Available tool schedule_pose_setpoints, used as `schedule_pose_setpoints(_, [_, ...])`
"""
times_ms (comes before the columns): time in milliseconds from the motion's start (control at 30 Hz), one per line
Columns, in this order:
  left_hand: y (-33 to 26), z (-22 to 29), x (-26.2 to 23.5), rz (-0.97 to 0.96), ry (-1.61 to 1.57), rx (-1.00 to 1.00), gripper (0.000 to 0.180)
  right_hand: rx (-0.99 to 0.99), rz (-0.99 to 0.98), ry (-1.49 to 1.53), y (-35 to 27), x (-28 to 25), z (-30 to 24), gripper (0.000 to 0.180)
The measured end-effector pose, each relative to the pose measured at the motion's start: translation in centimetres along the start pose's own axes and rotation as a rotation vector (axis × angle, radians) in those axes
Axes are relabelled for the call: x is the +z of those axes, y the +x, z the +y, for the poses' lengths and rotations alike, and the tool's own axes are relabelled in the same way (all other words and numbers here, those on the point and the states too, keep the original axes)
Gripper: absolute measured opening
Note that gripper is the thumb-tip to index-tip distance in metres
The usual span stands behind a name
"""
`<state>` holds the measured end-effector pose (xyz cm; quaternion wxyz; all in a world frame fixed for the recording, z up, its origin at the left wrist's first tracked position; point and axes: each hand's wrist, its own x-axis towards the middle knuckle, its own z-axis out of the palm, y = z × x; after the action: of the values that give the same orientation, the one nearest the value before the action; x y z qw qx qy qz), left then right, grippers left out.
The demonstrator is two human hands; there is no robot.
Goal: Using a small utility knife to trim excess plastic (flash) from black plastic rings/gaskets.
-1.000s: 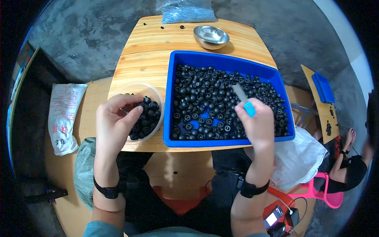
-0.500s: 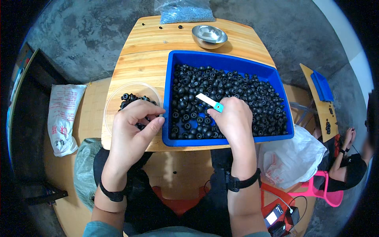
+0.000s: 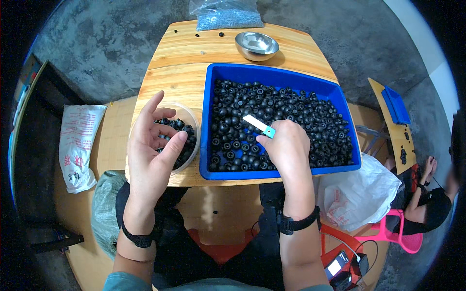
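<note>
My left hand (image 3: 154, 143) is over a clear round tub (image 3: 196, 145) of small black round parts (image 3: 183, 126). Its fingers are spread, and it hides part of the tub; no held part shows. In my right hand (image 3: 287, 145) is a small knife (image 3: 259, 125) with a teal handle and a pale, slanted-tip blade pointing up and left. That hand is closed around the handle, above a big blue tray (image 3: 209, 97) heaped with similar black rounded parts (image 3: 291, 109).
A metal bowl (image 3: 257, 46) stands at the table's back, near a clear bag of bluish pieces (image 3: 228, 18). A few black bits (image 3: 221, 34) lie at back left. White sacks (image 3: 80, 148) flank the table. On the right, another person (image 3: 427, 208) sits beside a smaller table (image 3: 388, 126).
My left hand has gone from a pinch beside the tray's left wall to spread fingers, shifting left over the tub. The right hand with the knife has hardly moved.
</note>
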<state>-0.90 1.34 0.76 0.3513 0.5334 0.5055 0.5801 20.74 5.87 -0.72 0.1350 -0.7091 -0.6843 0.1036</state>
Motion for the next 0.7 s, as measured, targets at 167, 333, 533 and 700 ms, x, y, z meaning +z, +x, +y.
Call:
schedule_pose_setpoints(167, [-0.5, 0.1, 0.3, -0.169, 0.05, -0.01, 0.053, 0.013, 0.003, -0.004, 0.2, 0.1, -0.2, 0.027])
schedule_pose_setpoints(333, [-0.8, -0.3, 0.6, -0.196, 0.012, 0.012, 0.047, 0.026, 0.004, 0.038, 0.2, -0.1, -0.4, 0.024])
schedule_pose_setpoints(533, [-1.2, 0.4, 0.8, -0.267, 0.112, 0.0, 0.037, -0.058, -0.059, 0.009, 0.1, 0.3, -0.1, 0.021])
schedule_pose_setpoints(700, [-1.6, 0.8, 1.4, -0.311, 0.14, 0.096, 0.024, -0.153, 0.007, 0.148, 0.4, 0.8, 0.4, 0.018])
